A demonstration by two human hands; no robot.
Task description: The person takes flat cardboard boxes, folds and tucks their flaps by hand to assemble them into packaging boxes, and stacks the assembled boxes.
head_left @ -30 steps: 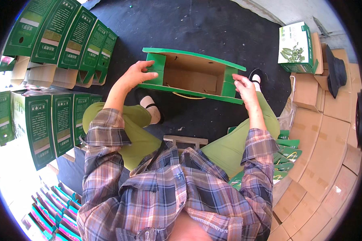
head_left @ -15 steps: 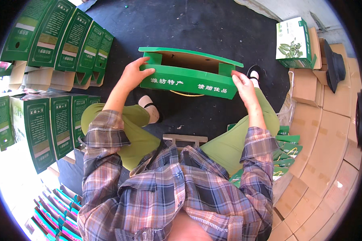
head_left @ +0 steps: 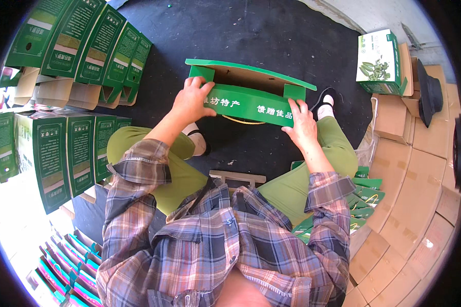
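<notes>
A green cardboard gift box with white lettering stands in front of me, its long top opening showing brown board inside. My left hand is closed on the left end of its near panel, fingers hooked over the top edge and thumb on the front. My right hand grips the right end of the same panel, its fingers over the edge and the thumb below. Small green flaps stand at both ends of the opening. A yellow cord handle hangs out under the near panel.
Rows of similar green boxes stand at left. Pink and teal folded cartons lie at lower left. Brown cartons line the right side, with a white-and-green box and a black hat there. Flat green bags lie beside my right leg.
Both hands have shifted inward from the box's ends onto its near panel, fingers now over the top edge. In the picture the box sits slightly further right.
</notes>
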